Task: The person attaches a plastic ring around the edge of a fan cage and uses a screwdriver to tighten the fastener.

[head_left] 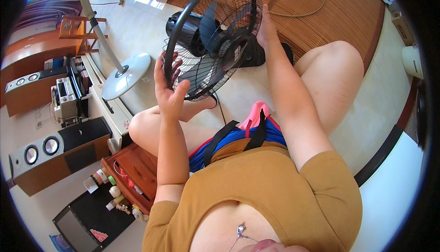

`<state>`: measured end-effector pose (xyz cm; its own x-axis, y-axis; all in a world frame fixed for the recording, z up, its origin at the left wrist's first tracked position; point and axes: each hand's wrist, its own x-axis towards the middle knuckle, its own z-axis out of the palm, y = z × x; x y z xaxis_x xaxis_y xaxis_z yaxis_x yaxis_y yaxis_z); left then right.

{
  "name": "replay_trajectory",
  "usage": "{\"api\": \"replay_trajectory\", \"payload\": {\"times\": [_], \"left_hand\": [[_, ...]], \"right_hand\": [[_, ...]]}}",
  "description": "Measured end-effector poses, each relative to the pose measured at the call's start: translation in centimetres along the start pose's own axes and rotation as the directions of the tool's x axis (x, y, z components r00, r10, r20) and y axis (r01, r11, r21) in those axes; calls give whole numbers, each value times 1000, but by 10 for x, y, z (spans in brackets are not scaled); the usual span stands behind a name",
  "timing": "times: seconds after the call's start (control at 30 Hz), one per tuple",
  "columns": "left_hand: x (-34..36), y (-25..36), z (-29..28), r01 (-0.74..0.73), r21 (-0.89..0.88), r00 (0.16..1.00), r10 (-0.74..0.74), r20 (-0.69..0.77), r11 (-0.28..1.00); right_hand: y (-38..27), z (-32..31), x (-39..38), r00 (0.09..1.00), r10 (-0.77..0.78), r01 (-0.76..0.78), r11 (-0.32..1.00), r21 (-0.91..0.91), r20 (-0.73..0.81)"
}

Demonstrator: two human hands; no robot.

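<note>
Out in front of me, both hands hold a black electric fan (210, 28) by its round wire guard. The guard is tilted, and dark blades and the black motor housing show through and behind it. My left hand (169, 84) is closed round the lower left rim, its thumb apart in front and its fingers behind the wires. On the upper right side, my right hand (266, 31) grips the guard, with its fingers partly hidden by the wires. The fan's black base (252, 56) shows behind the guard, above the floor between my legs. A pink item (257, 111) lies at my lap.
A pole stand with a round white base (130, 75) stands left of the fan. Farther left are a speaker (59, 151), a wooden chair (75, 27) and a reddish wooden drawer unit (142, 169). A brown slatted mat (339, 18) carries a thin cable (316, 9). A pale bin (412, 62) stands right.
</note>
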<state>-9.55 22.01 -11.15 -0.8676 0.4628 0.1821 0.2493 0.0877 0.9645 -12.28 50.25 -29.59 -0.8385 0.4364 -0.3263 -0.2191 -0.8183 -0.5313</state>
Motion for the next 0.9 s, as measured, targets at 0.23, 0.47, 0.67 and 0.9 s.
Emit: {"api": "replay_trajectory", "payload": {"times": [0.23, 0.47, 0.67, 0.9], "left_hand": [[7, 11, 13, 69, 72, 997, -66, -47, 995], [5, 14, 10, -14, 21, 998, 15, -68, 1000], [12, 20, 13, 185, -51, 974, -190, -125, 981], [14, 26, 28, 218, 51, 969, -210, -128, 975]], "right_hand": [[-2, 0, 3, 996, 35, -40, 998, -58, -83], [-15, 7, 4, 993, -61, 78, 981, -179, 101], [-23, 17, 4, 1000, 7, 2, 942, -336, 26], [-19, 9, 26, 996, -90, 85, 952, -296, -3]]}}
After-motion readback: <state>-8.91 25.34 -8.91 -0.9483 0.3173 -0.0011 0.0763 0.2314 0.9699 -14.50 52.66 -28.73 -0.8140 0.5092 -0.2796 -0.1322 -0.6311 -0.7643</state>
